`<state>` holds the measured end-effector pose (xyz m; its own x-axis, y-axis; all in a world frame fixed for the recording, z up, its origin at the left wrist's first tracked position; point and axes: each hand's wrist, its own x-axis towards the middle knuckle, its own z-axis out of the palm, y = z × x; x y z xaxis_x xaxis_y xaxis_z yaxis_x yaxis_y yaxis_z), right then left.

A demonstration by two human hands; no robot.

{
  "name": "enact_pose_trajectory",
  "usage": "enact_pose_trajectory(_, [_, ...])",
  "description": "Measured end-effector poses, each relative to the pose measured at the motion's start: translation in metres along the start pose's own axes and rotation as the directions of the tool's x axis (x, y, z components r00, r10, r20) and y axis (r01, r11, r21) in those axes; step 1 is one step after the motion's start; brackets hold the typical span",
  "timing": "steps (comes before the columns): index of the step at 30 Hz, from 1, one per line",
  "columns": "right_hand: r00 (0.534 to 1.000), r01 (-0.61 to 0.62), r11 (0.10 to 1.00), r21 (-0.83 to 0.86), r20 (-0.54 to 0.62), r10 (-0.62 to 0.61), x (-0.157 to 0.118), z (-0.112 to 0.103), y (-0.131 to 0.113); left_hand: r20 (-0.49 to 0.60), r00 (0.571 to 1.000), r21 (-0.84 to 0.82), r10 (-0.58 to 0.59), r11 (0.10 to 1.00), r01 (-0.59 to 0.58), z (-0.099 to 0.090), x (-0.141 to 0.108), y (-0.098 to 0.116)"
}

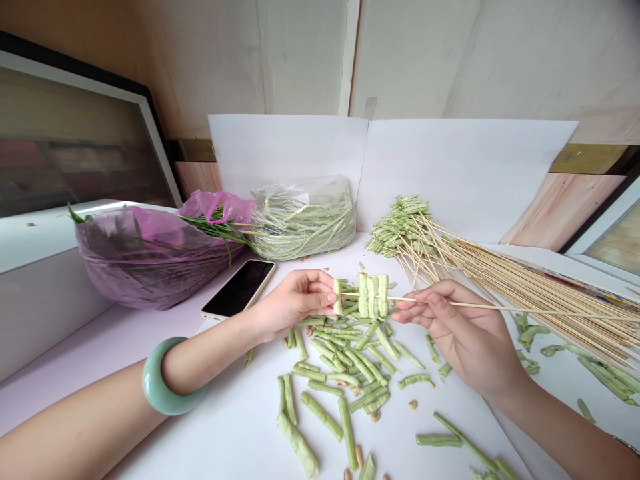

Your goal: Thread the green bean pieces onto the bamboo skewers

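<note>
My left hand (pixel 295 303) pinches the end of a row of cut green bean pieces (pixel 373 297) threaded on a thin bamboo skewer (pixel 407 300). My right hand (pixel 453 330) grips that skewer farther along, with its fingertips close to the beans. The skewer runs level between my hands. Below them, many loose bean pieces (pixel 345 373) lie scattered over the white tabletop (pixel 235 413), with a few small pale seeds among them. A jade bangle (pixel 167 377) circles my left wrist.
A large bundle of skewers (pixel 530 300) with beans at their tips (pixel 397 227) lies to the right. A clear bag of long beans (pixel 303 220), a purple bag (pixel 150 257) and a phone (pixel 239 289) stand at the back left. White boards line the wall behind.
</note>
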<state>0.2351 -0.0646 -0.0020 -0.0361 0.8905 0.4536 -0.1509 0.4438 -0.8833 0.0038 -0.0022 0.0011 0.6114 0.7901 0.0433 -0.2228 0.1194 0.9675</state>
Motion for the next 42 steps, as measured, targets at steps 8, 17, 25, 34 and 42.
enact_pose_trajectory(8, [1.000, 0.008, 1.000, 0.002, 0.008, -0.008, 0.000, 0.002, -0.001, -0.003, 1.000, -0.021, 0.000, 1.000, 0.000, -0.001, 0.000, -0.001])
enact_pose_trajectory(17, [0.998, 0.011, 0.999, -0.031, 0.068, -0.009, -0.002, -0.003, 0.003, -0.002, 1.000, -0.002, 0.007, 1.000, -0.007, 0.000, 0.000, -0.001])
enact_pose_trajectory(25, [0.999, 0.014, 0.996, -0.093, 0.046, -0.010, -0.005, 0.002, 0.003, -0.073, 0.997, 0.032, -0.002, 0.999, 0.004, 0.002, 0.000, -0.003])
enact_pose_trajectory(34, [0.996, -0.054, 0.996, -0.068, 0.062, 0.058, -0.004, 0.002, 0.007, -0.127, 0.992, 0.036, -0.019, 0.999, 0.024, 0.007, 0.000, -0.003])
enact_pose_trajectory(42, [0.984, -0.133, 0.991, -0.010, 0.118, 0.133, -0.008, 0.004, 0.012, -0.104, 0.994, 0.061, -0.043, 0.997, 0.050, 0.013, -0.003, -0.005])
